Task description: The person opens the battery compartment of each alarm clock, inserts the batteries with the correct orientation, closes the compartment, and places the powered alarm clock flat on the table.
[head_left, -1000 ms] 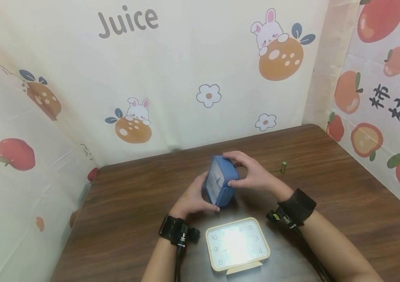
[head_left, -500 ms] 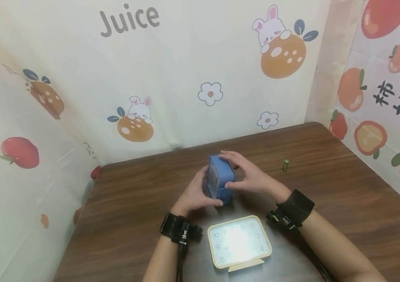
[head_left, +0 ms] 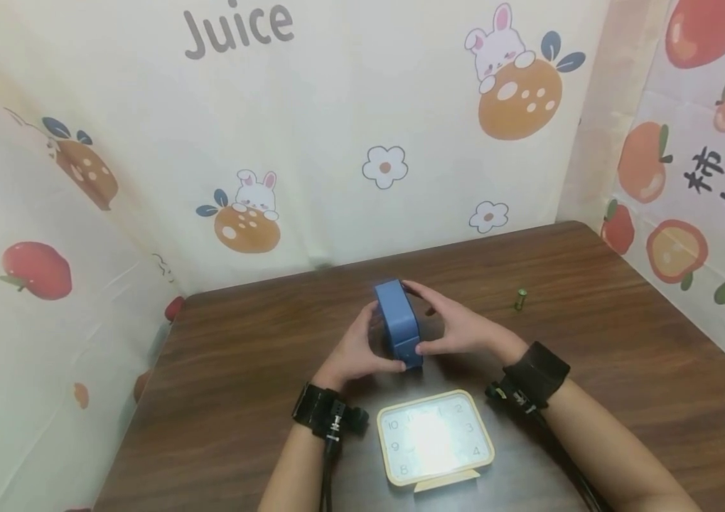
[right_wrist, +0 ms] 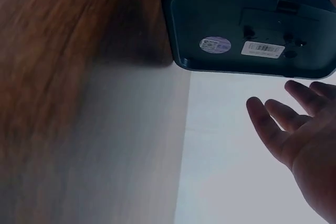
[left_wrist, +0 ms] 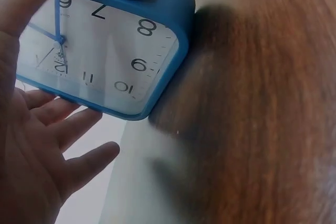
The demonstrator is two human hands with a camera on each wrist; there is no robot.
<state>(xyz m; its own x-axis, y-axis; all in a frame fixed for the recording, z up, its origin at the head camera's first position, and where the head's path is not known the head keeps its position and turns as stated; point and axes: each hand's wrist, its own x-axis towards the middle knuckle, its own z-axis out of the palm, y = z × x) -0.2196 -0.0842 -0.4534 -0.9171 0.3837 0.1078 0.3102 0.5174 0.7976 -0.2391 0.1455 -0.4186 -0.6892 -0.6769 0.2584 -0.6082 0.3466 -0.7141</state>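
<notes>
The head camera looks forward and down over the table [head_left: 241, 355] to its far edge. Much closer, the left wrist camera [head_left: 357, 419] faces the blue clock [head_left: 399, 320]'s dial [left_wrist: 105, 51], the right wrist camera [head_left: 495, 392] its back [right_wrist: 247, 19]; all three share that clock.

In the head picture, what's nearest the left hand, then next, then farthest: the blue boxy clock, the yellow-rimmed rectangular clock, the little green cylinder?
From the left hand:
1. Blue boxy clock: touching it, on its right.
2. Yellow-rimmed rectangular clock: below and to the right.
3. Little green cylinder: farthest right.
</notes>
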